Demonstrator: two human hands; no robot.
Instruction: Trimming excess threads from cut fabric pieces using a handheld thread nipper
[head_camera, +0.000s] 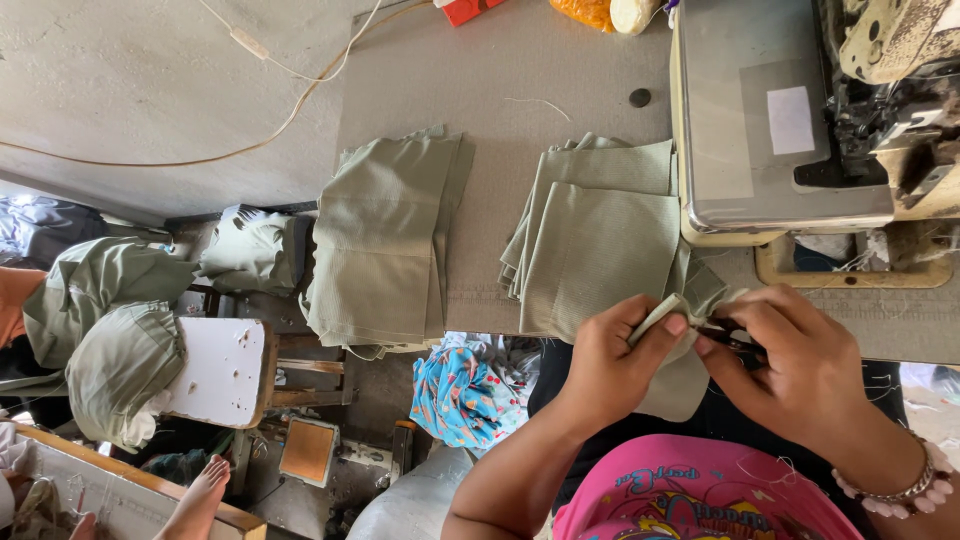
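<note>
Hands at lower right | left hand (610, 365) pinches olive cloth piece (672, 312) shut-fingered | right hand (795, 365) closed on small dark tool (735, 342), kind unclear | steadier with cloth held taut beside stack (600, 240)

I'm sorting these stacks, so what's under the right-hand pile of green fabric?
The right pile lies on the grey table, its near edge hanging over. Its right side tucks under the sewing machine. Whatever lies beneath the pile is covered.
</note>
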